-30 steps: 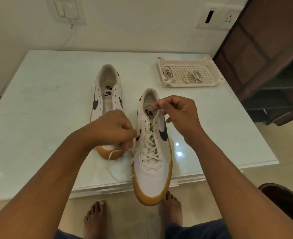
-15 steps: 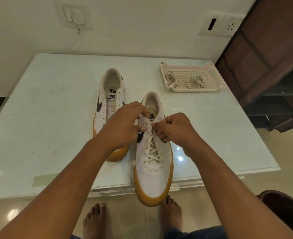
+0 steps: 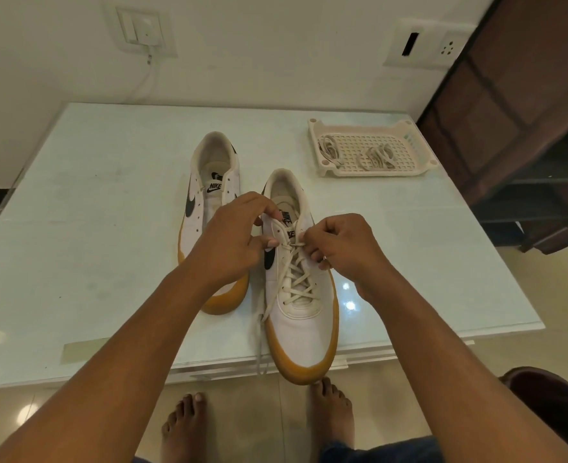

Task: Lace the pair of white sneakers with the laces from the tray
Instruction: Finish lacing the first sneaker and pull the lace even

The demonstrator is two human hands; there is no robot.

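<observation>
Change: since a second ago my left grip [image 3: 232,242] has moved up beside my right grip [image 3: 342,248].
Surface: glassy bench [image 3: 92,228], white wall [image 3: 276,61] behind; unlaced sneaker [image 3: 212,168] left, laced sneaker [image 3: 304,332] at near edge, tray [image 3: 419,152] far right.
Left grip: clasping the laced sneaker's eyelet flap.
Right grip: pinching the lace [image 3: 296,282].

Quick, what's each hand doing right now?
Left hand: closed, pinching the eyelet edge of the near sneaker.
Right hand: closed, pinching the lace.

A glass-topped table [image 3: 109,228] stands against a wall [image 3: 276,45] bearing a switch plate [image 3: 140,30] and a socket plate [image 3: 426,41].
</observation>
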